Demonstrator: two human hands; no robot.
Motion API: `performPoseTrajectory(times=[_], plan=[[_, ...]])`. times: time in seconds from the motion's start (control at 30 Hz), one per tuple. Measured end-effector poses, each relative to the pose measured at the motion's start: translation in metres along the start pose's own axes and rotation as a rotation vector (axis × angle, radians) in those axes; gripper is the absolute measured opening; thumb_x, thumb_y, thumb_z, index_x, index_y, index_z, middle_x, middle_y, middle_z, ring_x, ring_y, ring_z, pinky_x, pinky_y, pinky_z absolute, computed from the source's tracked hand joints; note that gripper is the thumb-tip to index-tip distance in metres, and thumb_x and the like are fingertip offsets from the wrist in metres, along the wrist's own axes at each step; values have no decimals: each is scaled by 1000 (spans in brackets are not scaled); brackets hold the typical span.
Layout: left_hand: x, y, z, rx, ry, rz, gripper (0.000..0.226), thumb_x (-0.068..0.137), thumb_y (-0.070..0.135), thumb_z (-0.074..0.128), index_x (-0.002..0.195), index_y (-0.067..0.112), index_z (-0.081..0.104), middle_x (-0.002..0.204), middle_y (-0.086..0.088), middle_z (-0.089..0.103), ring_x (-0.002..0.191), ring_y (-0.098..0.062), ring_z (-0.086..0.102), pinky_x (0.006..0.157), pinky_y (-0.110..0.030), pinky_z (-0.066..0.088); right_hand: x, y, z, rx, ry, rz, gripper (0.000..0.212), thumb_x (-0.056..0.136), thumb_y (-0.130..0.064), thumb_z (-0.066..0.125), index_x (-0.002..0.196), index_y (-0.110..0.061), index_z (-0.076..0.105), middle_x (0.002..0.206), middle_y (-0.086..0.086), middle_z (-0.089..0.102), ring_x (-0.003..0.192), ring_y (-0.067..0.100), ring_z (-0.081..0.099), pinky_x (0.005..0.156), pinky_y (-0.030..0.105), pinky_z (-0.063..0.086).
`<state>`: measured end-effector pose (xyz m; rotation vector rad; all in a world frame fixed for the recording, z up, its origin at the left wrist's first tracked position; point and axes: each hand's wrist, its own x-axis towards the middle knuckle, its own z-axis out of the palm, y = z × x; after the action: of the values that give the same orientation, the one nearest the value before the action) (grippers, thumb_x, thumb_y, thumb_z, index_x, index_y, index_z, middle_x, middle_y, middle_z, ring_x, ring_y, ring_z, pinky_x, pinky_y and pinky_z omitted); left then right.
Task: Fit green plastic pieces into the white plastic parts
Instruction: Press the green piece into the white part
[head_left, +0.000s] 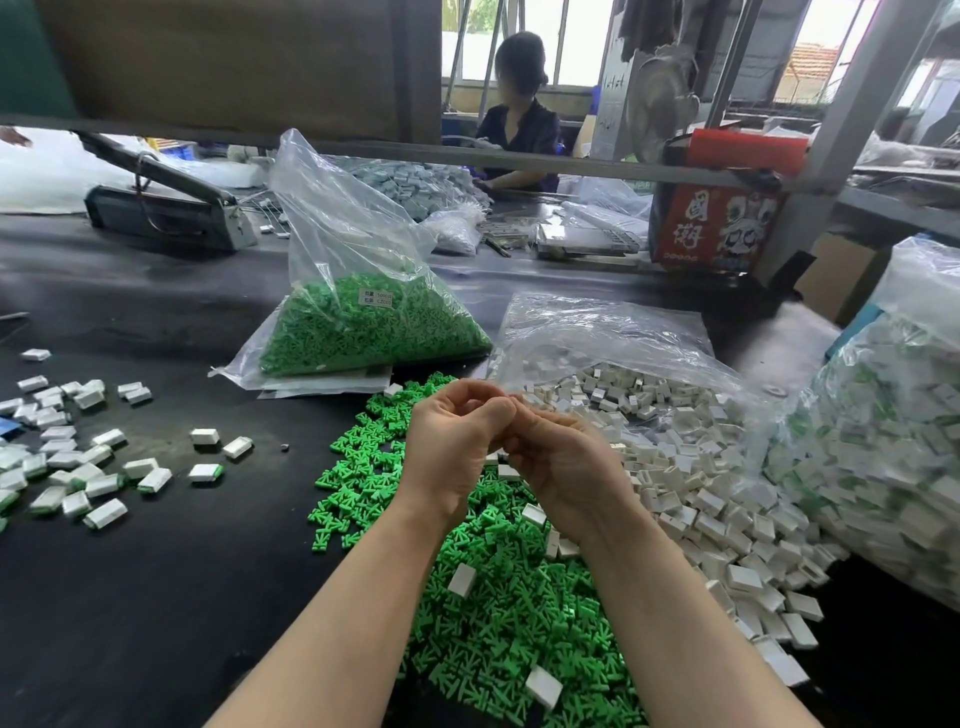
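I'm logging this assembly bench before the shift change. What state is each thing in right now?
left hand: fingers curled, meeting the right hand
right hand: curled, pinching something small; what it is, hidden
green pieces: loose heap on the table
white parts: spilling from an open bag
green-piece bag: top open, partly full
finished parts: scattered at left

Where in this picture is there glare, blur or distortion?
Head view: glare on the clear bags and blown-out windows; wide-angle bending of the shelf edge; the far worker's face is blurred; both hands and the green pile are sharp, in soft light.
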<state>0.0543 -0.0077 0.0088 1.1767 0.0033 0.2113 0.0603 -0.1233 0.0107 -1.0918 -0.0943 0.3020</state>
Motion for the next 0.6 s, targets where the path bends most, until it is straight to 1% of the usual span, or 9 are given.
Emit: performPoseTrajectory(times=[0.1,0.2,0.33,0.47,0.53,0.6], plan=[[0,0,-1,3,-7,2,13,78,-6,65,78,7,68,83,-15,72,69,-19,69,63,-25,56,0,1,0,-4,4,0,22,73,-14,72,88,1,75,79,10,62,64,12,50,60,21,38],[0,0,-1,-12,-10,3,13,75,-4,65,76,9,68,81,-14,73,68,-19,69,62,-25,56,0,1,0,-2,7,0,21,71,-16,73,86,-1,76,75,9,63,63,12,50,57,20,39],[0,-1,0,-24,-7,-9,10,70,2,67,73,12,69,81,-14,73,68,-19,69,62,-25,56,2,3,-1,10,10,-2,25,70,-17,74,89,0,76,80,11,62,64,11,50,57,19,40],[0,-2,-1,-21,-7,-10,19,76,-4,65,71,14,70,79,-13,73,67,-19,69,60,-25,56,2,4,-1,11,14,-6,33,71,-18,75,95,4,74,87,15,60,64,11,50,59,19,41],[-1,-2,0,-18,-5,-15,17,76,-5,65,73,11,69,79,-13,73,68,-20,69,60,-25,56,2,5,-1,8,17,-6,37,71,-18,75,98,7,72,87,15,60,65,11,50,59,19,41],[-1,-2,0,-12,0,-18,20,80,-9,63,74,10,68,79,-12,73,67,-19,69,60,-26,56,2,5,0,9,22,-5,39,70,-18,75,99,8,71,87,15,59,65,11,49,58,19,41]])
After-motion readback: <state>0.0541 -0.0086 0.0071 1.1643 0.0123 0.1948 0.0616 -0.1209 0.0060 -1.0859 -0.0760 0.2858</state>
